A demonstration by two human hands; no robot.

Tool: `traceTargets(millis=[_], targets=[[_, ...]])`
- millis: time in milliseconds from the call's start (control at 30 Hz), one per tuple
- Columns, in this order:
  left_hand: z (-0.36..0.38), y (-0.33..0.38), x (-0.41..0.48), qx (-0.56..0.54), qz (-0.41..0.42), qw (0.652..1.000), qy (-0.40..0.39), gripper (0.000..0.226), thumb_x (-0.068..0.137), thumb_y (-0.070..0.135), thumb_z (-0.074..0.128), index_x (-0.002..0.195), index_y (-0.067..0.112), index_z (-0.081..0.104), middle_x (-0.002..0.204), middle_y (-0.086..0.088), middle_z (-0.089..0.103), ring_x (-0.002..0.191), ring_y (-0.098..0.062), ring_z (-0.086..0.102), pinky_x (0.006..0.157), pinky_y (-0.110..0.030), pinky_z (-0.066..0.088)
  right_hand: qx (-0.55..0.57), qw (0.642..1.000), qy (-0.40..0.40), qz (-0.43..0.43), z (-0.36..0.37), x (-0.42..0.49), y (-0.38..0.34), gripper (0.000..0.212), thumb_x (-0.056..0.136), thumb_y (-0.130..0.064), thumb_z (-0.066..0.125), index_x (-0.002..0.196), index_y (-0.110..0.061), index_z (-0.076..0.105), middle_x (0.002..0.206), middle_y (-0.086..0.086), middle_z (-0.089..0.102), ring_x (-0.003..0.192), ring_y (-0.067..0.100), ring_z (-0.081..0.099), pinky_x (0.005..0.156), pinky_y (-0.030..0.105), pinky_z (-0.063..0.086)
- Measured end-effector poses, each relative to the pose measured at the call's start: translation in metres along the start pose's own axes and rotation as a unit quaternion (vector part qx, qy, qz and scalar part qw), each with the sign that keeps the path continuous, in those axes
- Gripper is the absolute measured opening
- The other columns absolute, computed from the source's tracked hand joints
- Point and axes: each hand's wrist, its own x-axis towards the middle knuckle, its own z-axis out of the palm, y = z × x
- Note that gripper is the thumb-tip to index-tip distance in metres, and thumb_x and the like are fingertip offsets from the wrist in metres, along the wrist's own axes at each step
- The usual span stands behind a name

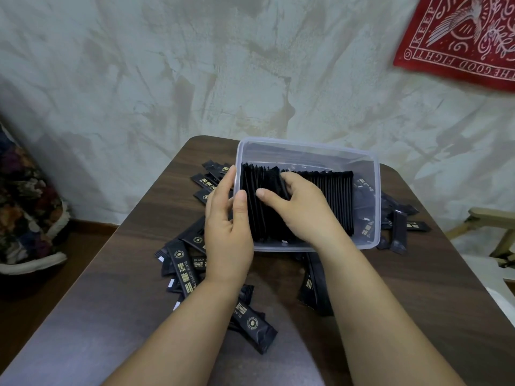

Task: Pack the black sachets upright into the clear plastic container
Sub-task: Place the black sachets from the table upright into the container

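Note:
The clear plastic container (376,190) stands on the dark wooden table (418,302), tipped toward me. Inside it, a row of black sachets (334,199) stands on edge, filling the left and middle; the right end is mostly free. My left hand (225,229) grips the container's left wall, thumb over the rim and fingers outside. My right hand (303,210) is inside the container, fingers curled over the tops of a bundle of sachets and thumb against their near side. Loose sachets (186,271) lie flat on the table around the container.
More loose sachets lie near my left forearm (256,327), under the container's front edge (315,288) and to its right (398,232). A red printed cloth (459,37) hangs on the wall. A floral cushion (25,213) sits left, a wooden frame (496,227) right.

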Motion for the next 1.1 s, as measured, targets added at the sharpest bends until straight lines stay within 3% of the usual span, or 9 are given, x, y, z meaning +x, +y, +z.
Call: traceTargets(millis=[100, 233, 400, 600, 700, 767, 867, 1000, 1100], targets=[[-0.001, 0.000, 0.000, 0.001, -0.006, 1.000, 0.000, 0.035, 0.095, 0.039, 0.043, 0.126, 0.055, 0.045, 0.140, 0.012, 0.052, 0.132, -0.010, 0.048, 0.112, -0.042, 0.039, -0.019, 0.999, -0.027, -0.006, -0.004, 0.000, -0.003, 0.032, 0.088, -0.033, 0.063, 0.118, -0.025, 0.061, 0.107, -0.010, 0.066, 0.096, 0.004, 0.060, 0.088, 0.028, 0.049], [0.000, 0.002, -0.001, -0.004, -0.015, 1.000, -0.004, 0.035, 0.095, 0.040, 0.043, 0.126, 0.056, 0.045, 0.140, 0.011, 0.051, 0.132, -0.010, 0.049, 0.111, -0.042, 0.040, -0.032, 0.997, -0.070, -0.022, -0.011, -0.002, -0.006, 0.030, 0.085, -0.024, 0.067, 0.114, -0.026, 0.064, 0.099, -0.013, 0.068, 0.085, -0.001, 0.060, 0.083, 0.022, 0.048], [-0.001, 0.001, -0.001, 0.001, -0.013, 1.000, -0.003, 0.034, 0.095, 0.042, 0.043, 0.124, 0.060, 0.044, 0.138, 0.013, 0.052, 0.130, -0.010, 0.050, 0.110, -0.043, 0.041, -0.115, 0.993, -0.018, -0.038, -0.014, -0.001, -0.004, 0.031, 0.086, -0.027, 0.067, 0.117, -0.026, 0.065, 0.088, -0.013, 0.063, 0.073, -0.004, 0.052, 0.070, 0.010, 0.039], [-0.001, 0.000, -0.001, -0.004, -0.005, 1.000, 0.001, 0.035, 0.095, 0.041, 0.043, 0.127, 0.054, 0.046, 0.138, 0.014, 0.052, 0.130, -0.007, 0.049, 0.111, -0.043, 0.040, -0.051, 0.997, 0.041, -0.040, -0.006, -0.001, -0.005, 0.013, 0.087, -0.025, 0.066, 0.100, -0.029, 0.067, 0.070, -0.014, 0.058, 0.057, -0.008, 0.053, 0.058, 0.002, 0.038], [0.000, 0.000, -0.001, -0.002, -0.004, 1.000, 0.002, 0.035, 0.095, 0.040, 0.043, 0.126, 0.055, 0.046, 0.138, 0.012, 0.052, 0.131, -0.007, 0.048, 0.112, -0.042, 0.039, -0.040, 0.998, 0.023, -0.042, -0.004, -0.003, -0.009, 0.014, 0.088, -0.030, 0.064, 0.100, -0.026, 0.070, 0.078, -0.009, 0.066, 0.065, -0.003, 0.058, 0.063, 0.005, 0.041], [-0.001, 0.001, -0.001, 0.000, -0.005, 1.000, 0.002, 0.034, 0.095, 0.040, 0.043, 0.126, 0.055, 0.045, 0.138, 0.013, 0.052, 0.131, -0.007, 0.049, 0.112, -0.042, 0.039, -0.075, 0.995, -0.018, -0.056, -0.006, -0.005, -0.012, 0.019, 0.092, -0.031, 0.057, 0.101, -0.020, 0.070, 0.088, -0.001, 0.069, 0.078, 0.004, 0.059, 0.074, 0.017, 0.044], [-0.001, 0.002, -0.001, -0.002, -0.009, 1.000, -0.004, 0.034, 0.094, 0.041, 0.043, 0.126, 0.055, 0.045, 0.137, 0.016, 0.050, 0.131, -0.003, 0.047, 0.113, -0.040, 0.038, -0.129, 0.988, -0.068, -0.053, -0.012, -0.003, -0.010, 0.033, 0.095, -0.032, 0.052, 0.126, -0.024, 0.060, 0.103, -0.002, 0.060, 0.097, 0.010, 0.053, 0.086, 0.023, 0.039], [0.000, 0.004, -0.002, 0.003, -0.011, 1.000, -0.005, 0.034, 0.094, 0.041, 0.043, 0.125, 0.056, 0.044, 0.137, 0.016, 0.050, 0.130, -0.002, 0.047, 0.113, -0.037, 0.038, -0.118, 0.990, -0.064, -0.043, -0.013, -0.001, -0.006, 0.039, 0.088, -0.031, 0.064, 0.126, -0.030, 0.058, 0.078, -0.010, 0.055, 0.066, 0.001, 0.050, 0.066, 0.016, 0.038], [-0.001, 0.004, -0.002, 0.005, -0.010, 1.000, -0.001, 0.034, 0.094, 0.040, 0.043, 0.124, 0.056, 0.044, 0.138, 0.015, 0.050, 0.131, -0.004, 0.047, 0.113, -0.038, 0.038, -0.054, 0.997, -0.058, -0.012, -0.008, -0.003, -0.005, 0.036, 0.084, -0.033, 0.069, 0.118, -0.028, 0.060, 0.075, -0.006, 0.056, 0.058, 0.006, 0.055, 0.056, 0.022, 0.050]])
